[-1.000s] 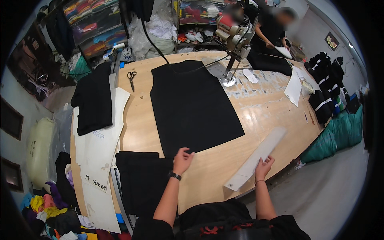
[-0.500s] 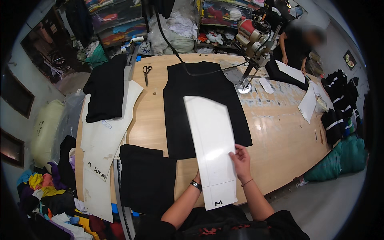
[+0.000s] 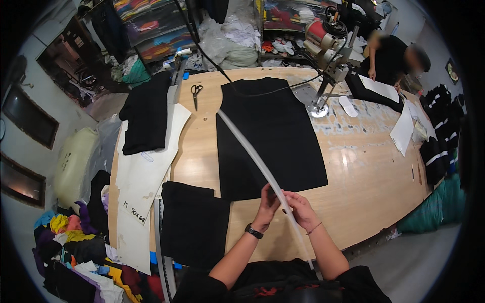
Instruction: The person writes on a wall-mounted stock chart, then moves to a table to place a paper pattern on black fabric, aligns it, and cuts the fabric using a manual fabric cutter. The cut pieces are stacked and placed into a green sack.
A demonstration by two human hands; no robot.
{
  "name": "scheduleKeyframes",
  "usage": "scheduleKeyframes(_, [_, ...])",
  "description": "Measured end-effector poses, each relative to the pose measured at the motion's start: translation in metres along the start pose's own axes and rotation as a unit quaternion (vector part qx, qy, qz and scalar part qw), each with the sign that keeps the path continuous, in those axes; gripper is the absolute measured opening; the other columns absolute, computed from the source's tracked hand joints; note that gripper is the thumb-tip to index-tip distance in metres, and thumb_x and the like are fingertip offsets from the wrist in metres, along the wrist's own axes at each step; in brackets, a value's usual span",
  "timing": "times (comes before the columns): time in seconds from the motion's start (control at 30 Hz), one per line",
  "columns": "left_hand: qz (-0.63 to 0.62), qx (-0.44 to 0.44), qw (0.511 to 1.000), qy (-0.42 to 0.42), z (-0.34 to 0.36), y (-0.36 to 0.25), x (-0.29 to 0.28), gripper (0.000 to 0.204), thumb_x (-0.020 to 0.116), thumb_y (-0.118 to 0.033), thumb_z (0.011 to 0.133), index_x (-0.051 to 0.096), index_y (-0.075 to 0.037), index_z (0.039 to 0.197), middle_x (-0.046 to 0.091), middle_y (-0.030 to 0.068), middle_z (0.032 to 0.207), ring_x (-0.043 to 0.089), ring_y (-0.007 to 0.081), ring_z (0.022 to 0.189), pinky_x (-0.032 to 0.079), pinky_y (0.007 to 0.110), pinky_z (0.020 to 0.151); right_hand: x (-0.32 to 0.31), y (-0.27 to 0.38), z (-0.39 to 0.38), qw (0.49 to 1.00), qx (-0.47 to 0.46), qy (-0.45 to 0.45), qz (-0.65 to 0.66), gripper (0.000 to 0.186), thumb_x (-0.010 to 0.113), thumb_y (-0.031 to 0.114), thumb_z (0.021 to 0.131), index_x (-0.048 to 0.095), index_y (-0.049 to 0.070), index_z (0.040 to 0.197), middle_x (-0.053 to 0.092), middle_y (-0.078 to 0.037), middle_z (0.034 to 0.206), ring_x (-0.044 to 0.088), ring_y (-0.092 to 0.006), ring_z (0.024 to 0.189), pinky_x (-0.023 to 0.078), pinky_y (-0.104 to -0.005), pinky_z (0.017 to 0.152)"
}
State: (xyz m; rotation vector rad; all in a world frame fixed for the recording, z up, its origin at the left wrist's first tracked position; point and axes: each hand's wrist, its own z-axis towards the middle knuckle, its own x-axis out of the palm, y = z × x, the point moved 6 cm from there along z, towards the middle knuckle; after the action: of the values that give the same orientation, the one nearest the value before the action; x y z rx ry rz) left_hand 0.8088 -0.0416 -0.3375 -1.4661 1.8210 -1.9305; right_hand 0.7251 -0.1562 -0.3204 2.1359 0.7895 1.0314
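A white sheet pattern template [image 3: 251,151] stands nearly edge-on, so it looks like a thin curved strip. Between its two sides, my left hand [image 3: 268,207] and my right hand [image 3: 301,211] both grip it near its lower half, fingers close together. The template's far end reaches over a black fabric panel [image 3: 288,136], which lies flat on the wooden table [image 3: 364,177] and is cut like a garment body. Whether the far tip touches the fabric I cannot tell. Folded black fabric [image 3: 194,222] lies left of my left forearm.
Black-handled scissors [image 3: 196,96] lie beyond the panel's left side. A cutting machine [image 3: 323,55] stands far right, its cable crossing the panel. Long white templates [image 3: 136,187] and dark cloth [image 3: 146,116] cover the left edge. Another person [image 3: 386,55] handles a white sheet [image 3: 380,89].
The template has turned from showing its broad face to nearly edge-on, its far end swinging left. My left hand has come up from behind it into sight beside my right.
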Motion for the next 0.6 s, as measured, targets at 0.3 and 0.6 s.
scheduleKeyframes(0.3, [0.010,-0.015,1.000,0.014,0.001,0.004,0.024,0.076,0.080,-0.004,0.094,0.035,-0.013,0.155,0.054,0.0149,0.141,0.059,0.0271,0.131,0.054,0.039,0.107,-0.022,0.006,-0.004,1.000,0.010,-0.015,-0.016,0.031,0.072,0.020,0.104,0.060,0.005,0.128,0.068,0.000,0.109,0.066,-0.0121,0.096,0.057,-0.0295,0.091])
scheduleKeyframes(0.6, [0.124,0.040,0.978,-0.165,-0.015,-0.019,-0.068,0.084,0.090,0.000,0.081,0.038,-0.007,0.146,0.050,0.0123,0.133,0.061,0.0206,0.117,0.058,0.034,0.098,-0.060,0.052,0.014,0.966,-0.125,-0.165,-0.156,0.056,0.081,0.001,0.091,0.040,0.000,0.129,0.071,-0.017,0.116,0.070,-0.0191,0.102,0.057,-0.0337,0.093])
